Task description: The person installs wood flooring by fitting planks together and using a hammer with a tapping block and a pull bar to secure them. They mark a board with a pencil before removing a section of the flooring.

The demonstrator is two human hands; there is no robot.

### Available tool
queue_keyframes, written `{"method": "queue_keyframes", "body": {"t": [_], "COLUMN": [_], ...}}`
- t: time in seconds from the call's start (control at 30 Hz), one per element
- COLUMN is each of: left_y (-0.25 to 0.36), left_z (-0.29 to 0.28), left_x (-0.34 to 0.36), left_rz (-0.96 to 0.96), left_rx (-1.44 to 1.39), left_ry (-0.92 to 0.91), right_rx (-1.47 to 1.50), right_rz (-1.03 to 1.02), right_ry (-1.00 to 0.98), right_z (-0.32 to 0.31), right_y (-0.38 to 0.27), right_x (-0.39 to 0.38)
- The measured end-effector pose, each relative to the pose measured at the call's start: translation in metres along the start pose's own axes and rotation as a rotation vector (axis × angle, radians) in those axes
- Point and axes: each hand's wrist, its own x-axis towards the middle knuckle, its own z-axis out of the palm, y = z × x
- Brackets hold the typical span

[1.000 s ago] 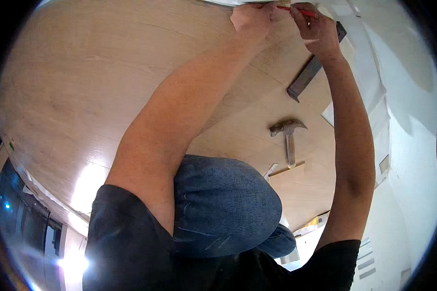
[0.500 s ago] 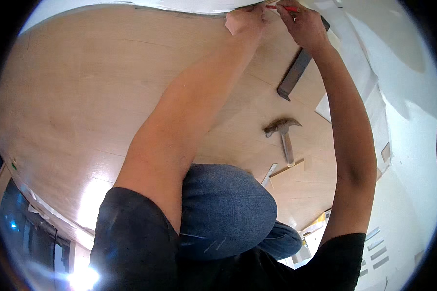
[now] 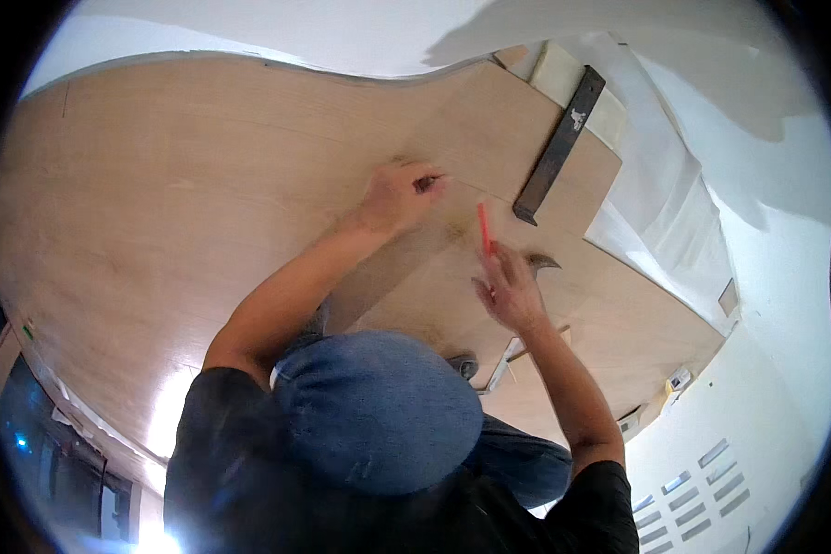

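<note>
Above the wood plank floor (image 3: 203, 166), my right hand (image 3: 511, 291) grips a red pencil (image 3: 486, 229) that points away from me. Behind that hand a claw hammer shows only its curved claw (image 3: 546, 262); the rest is covered. My left hand (image 3: 399, 197) hovers to the left with its fingers curled in. A dark spot sits at its fingertips, and I cannot make out whether it is a small thing or shadow. Farther off, a dark flat metal bar with a bent end (image 3: 560, 148) lies on the planks, touched by neither hand.
A pale wall (image 3: 342, 37) curves along the far side. White sheeting (image 3: 660, 212) covers the floor at the right, past the planks' stepped edge. Near my knee (image 3: 379, 406) lies a metal square (image 3: 499, 367). A yellow and white tape measure (image 3: 678, 381) is at the right edge.
Both hands have drawn back from the far wall toward me, the right one still with the red pencil. The metal bar's far end is now uncovered, while the hammer is mostly hidden.
</note>
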Motion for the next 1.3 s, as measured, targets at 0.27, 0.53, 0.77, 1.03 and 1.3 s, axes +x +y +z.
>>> {"method": "queue_keyframes", "body": {"t": [0.27,0.53,0.77,1.03,1.3], "left_y": [-0.042,-0.053,-0.054,-0.055,-0.051], "left_z": [-0.115,-0.119,-0.118,-0.121,-0.120], "left_x": [-0.013,-0.017,-0.021,-0.021,-0.018], "left_rz": [0.519,0.452,0.413,0.408,0.373], "left_rx": [0.668,0.682,0.653,0.664,0.692], "left_ry": [0.213,0.195,0.218,0.216,0.181], "right_rx": [-0.061,-0.215,0.073,0.439,0.011], "right_rz": [0.135,0.187,0.308,0.500,0.960], "right_ry": [0.299,0.155,0.557,0.120,0.339], "right_z": [-0.025,-0.077,-0.113,-0.103,-0.073], "right_y": [0.075,0.120,0.102,0.098,0.201], "right_x": [0.125,0.320,0.291,0.189,0.218]}}
